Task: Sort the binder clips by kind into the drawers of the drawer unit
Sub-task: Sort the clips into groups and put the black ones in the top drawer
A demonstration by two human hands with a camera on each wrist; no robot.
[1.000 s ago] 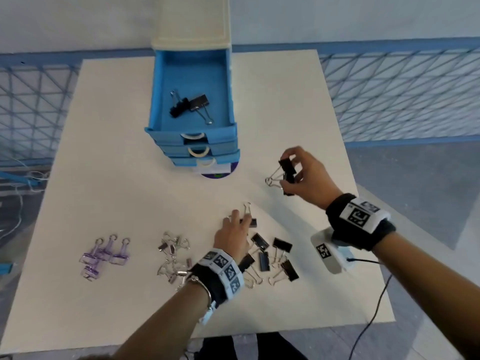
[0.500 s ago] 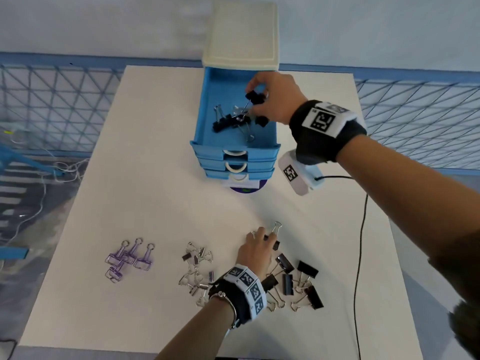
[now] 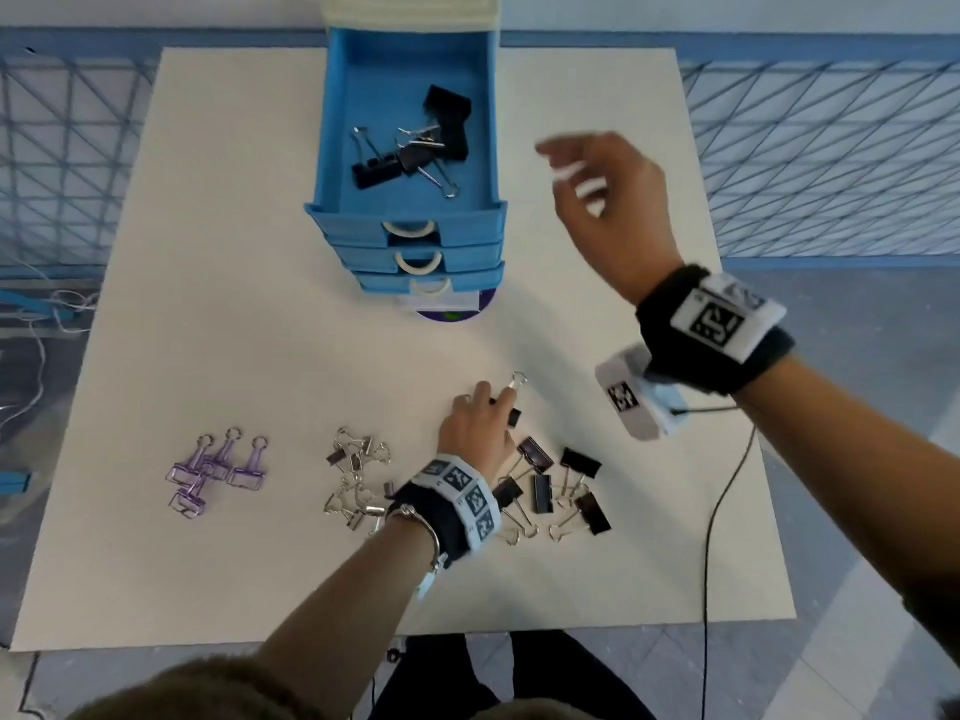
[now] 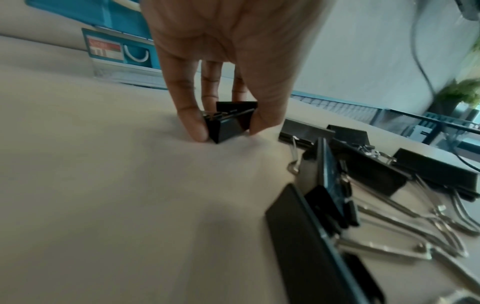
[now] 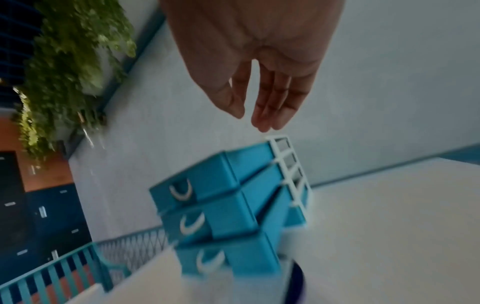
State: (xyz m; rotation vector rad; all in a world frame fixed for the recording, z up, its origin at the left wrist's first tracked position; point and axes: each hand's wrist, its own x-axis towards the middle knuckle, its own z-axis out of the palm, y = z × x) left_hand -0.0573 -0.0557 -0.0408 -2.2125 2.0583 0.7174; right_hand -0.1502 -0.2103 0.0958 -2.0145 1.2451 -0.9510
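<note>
1. The left hand point(image 4: 233, 41) pinches a black binder clip point(image 4: 228, 125) between thumb and fingers point(image 4: 191, 115), low on the white surface point(image 3: 234, 330).
2. The right hand point(image 3: 618, 210) hangs in the air, empty, its fingers loosely extended, just right of the drawer unit point(image 3: 415, 241).
3. The top drawer point(image 3: 410, 215) is pulled out, holding black clips point(image 3: 410, 142).
4. More black clips point(image 3: 561, 491) lie beside the left wrist; silver clips point(image 3: 356, 480) and purple clips point(image 3: 218, 472) lie further left.

— What else is around, past the table point(image 3: 218, 314)?

— Blue mesh railing point(image 3: 831, 148) behind it, leafy plants point(image 5: 75, 67) on the wall, a black cable point(image 3: 714, 517) trailing off the near right edge.
</note>
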